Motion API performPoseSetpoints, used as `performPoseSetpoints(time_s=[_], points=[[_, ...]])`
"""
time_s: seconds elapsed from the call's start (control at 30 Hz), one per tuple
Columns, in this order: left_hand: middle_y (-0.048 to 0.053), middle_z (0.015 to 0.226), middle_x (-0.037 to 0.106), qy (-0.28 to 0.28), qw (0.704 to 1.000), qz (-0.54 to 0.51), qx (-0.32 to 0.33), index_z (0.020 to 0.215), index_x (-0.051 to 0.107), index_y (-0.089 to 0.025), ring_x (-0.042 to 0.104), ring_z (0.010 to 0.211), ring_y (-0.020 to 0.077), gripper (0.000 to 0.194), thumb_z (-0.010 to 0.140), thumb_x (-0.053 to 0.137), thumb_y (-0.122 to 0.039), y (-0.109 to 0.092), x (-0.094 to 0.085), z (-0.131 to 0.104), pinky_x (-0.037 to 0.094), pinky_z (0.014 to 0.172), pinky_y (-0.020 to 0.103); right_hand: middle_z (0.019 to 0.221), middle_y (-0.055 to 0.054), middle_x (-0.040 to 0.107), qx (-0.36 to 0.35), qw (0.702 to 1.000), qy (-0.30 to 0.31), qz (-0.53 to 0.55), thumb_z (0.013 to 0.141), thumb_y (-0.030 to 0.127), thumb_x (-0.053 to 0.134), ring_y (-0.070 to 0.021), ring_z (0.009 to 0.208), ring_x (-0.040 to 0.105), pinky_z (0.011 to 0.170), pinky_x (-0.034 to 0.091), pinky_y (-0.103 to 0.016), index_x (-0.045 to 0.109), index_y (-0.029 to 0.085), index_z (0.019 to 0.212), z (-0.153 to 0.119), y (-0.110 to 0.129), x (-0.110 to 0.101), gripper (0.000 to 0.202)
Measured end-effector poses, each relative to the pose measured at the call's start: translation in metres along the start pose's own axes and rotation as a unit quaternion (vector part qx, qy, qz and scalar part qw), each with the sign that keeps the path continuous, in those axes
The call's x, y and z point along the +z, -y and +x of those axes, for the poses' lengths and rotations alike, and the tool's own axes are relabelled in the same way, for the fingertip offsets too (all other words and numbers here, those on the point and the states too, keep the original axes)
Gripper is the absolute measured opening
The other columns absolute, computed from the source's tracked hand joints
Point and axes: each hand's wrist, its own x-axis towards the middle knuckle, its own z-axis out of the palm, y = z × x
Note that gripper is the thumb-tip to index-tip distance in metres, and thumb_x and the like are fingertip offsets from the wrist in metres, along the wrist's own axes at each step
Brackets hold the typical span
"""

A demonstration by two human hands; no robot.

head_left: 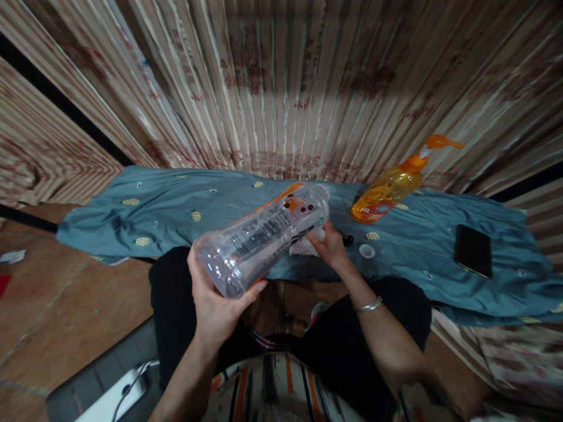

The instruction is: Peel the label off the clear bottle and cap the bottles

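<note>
A large clear plastic bottle with an orange-and-white label lies tilted across the middle of the view, raised over the cloth. My left hand is wrapped round its lower-left end, thumb along the near side. Near the upper-right end, my right hand grips the bottle's near side, and its fingers are partly hidden behind it. A whitish crumpled cloth or tissue shows beneath the bottle beside my right hand. To the right stands an orange pump bottle with amber liquid in its lower part.
A blue-green patterned cloth covers the narrow table. On it are a small white cap, a small black object and a dark phone. Pleated curtains hang behind. A white power strip lies at the lower left.
</note>
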Motion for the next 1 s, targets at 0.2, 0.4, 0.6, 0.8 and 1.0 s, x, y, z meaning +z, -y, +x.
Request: performPoseSetpoints(time_s=[0.2, 0.4, 0.6, 0.8, 1.0], points=[[0.015, 0.138, 0.059, 0.000, 1.000, 0.002, -0.009, 0.140, 0.051, -0.022, 0.059, 0.137, 0.0353, 0.110, 0.048, 0.099, -0.059, -0.0005, -0.0007, -0.0001, 0.045, 0.120, 0.053, 0.104, -0.014, 0.079, -0.005, 1.000, -0.002, -0.005, 0.085, 0.066, 0.062, -0.0340, 0.093, 0.075, 0.083, 0.058, -0.045, 0.061, 0.021, 0.117, 0.0003, -0.0022, 0.0007, 0.056], [0.015, 0.137, 0.059, 0.001, 1.000, 0.003, -0.001, 0.140, 0.051, -0.021, 0.060, 0.136, 0.0353, 0.111, 0.048, 0.099, -0.060, 0.0010, -0.0009, 0.0004, 0.045, 0.120, 0.052, 0.105, -0.014, 0.079, 0.008, 1.000, 0.004, -0.004, 0.084, 0.063, 0.064, -0.0340, 0.095, 0.075, 0.084, 0.059, -0.045, 0.061, 0.020, 0.121, 0.0003, -0.0005, -0.0001, 0.057], [0.016, 0.137, 0.059, 0.003, 1.000, 0.011, -0.001, 0.142, 0.049, -0.020, 0.061, 0.134, 0.0346, 0.112, 0.050, 0.097, -0.063, 0.0031, -0.0010, -0.0001, 0.047, 0.118, 0.051, 0.106, -0.013, 0.079, 0.000, 1.000, 0.004, -0.003, 0.085, 0.061, 0.064, -0.0335, 0.095, 0.075, 0.082, 0.058, -0.044, 0.061, 0.021, 0.122, 0.0002, -0.0007, 0.0001, 0.054], [0.015, 0.135, 0.060, -0.003, 1.000, 0.013, 0.002, 0.140, 0.051, -0.020, 0.062, 0.132, 0.0350, 0.113, 0.048, 0.097, -0.065, 0.0036, -0.0003, 0.0000, 0.048, 0.117, 0.051, 0.107, -0.013, 0.079, -0.007, 1.000, -0.002, 0.004, 0.084, 0.064, 0.065, -0.0330, 0.095, 0.075, 0.082, 0.059, -0.044, 0.061, 0.021, 0.120, -0.0004, -0.0027, 0.0011, 0.056], [0.015, 0.135, 0.061, 0.001, 1.000, 0.012, 0.004, 0.139, 0.052, -0.020, 0.062, 0.133, 0.0350, 0.110, 0.049, 0.097, -0.064, 0.0023, -0.0003, 0.0008, 0.047, 0.118, 0.051, 0.108, -0.015, 0.078, 0.014, 1.000, 0.003, 0.003, 0.080, 0.063, 0.070, -0.0348, 0.099, 0.075, 0.086, 0.060, -0.047, 0.060, 0.019, 0.124, -0.0013, -0.0019, 0.0016, 0.062]])
